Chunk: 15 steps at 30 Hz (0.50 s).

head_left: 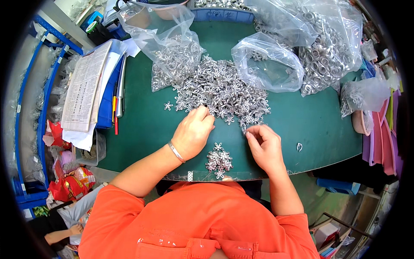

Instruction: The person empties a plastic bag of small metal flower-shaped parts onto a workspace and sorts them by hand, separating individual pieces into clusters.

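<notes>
A large pile of silver flower-shaped metal pieces spreads over the green table. My left hand, with a bracelet at the wrist, is at the pile's near left edge, its fingers curled together; what they hold, if anything, is hidden. At the near right edge, my right hand pinches a silver flower piece between thumb and forefinger. Between my forearms, close to the table's front edge, lies a smaller heap of the same flowers. One loose flower sits left of the big pile.
Clear plastic bags of metal pieces stand behind the pile, at left and right. An opened clear bag touches the pile. Papers and pens lie at left. A small ring lies at right. Another person's arm shows lower left.
</notes>
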{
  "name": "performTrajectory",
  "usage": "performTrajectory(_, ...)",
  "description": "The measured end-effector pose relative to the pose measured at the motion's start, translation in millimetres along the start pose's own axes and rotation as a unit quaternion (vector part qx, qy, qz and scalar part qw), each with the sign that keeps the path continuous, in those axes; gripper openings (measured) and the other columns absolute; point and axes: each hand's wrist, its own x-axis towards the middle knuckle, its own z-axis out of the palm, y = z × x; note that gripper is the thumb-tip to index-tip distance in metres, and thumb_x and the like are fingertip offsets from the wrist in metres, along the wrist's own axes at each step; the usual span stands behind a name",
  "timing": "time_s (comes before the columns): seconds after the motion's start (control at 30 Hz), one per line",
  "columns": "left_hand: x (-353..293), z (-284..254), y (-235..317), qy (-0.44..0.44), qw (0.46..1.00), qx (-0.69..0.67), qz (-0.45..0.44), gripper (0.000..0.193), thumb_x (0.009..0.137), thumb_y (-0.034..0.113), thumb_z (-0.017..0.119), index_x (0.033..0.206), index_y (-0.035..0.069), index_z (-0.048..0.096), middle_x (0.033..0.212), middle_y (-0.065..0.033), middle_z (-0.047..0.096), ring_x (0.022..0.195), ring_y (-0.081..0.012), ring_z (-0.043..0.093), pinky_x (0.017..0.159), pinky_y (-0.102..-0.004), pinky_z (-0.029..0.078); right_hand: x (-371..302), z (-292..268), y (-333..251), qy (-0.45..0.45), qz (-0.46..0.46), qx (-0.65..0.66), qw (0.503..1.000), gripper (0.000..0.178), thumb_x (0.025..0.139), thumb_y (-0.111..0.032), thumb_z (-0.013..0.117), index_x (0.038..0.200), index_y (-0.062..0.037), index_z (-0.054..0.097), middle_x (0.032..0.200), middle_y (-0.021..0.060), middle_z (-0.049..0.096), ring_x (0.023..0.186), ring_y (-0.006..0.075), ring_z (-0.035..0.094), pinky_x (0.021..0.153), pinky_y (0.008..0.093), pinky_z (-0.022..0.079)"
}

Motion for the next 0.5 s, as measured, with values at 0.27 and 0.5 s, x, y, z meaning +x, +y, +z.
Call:
performTrajectory(0.27,-6.2,-1.0,4.4,0.032,0.999,-0.042,-0.011,0.02,0.072,-0.004,0.072,0.09,0.001,0.064,0.09,-0.0114,0.06,0.082,-0.0308,0.061,0.072,-0.037,0.052,-5.3,-19.3,7.4,0.04,-0.065,-0.13,0.989,0.01,0.083,-0.001,0.065,0.093,-0.0005,0.067,0.086,0.0155,0.063,0.077,0.0358,0.063,0.068,0.0414,0.053)
performTrajectory(0.5,-7.6,-1.7,9.2,0.035,0.995,-0.06,-0.067,0.016,0.076,-0.005,0.069,0.09,0.0,0.065,0.086,-0.0113,0.062,0.078,-0.0299,0.063,0.068,-0.036,0.052,-1.7,-9.2,9.9,-0.023,-0.164,-0.175,0.971,0.007,0.081,-0.005,0.067,0.087,-0.003,0.065,0.084,0.0116,0.062,0.076,0.0321,0.063,0.067,0.0411,0.053)
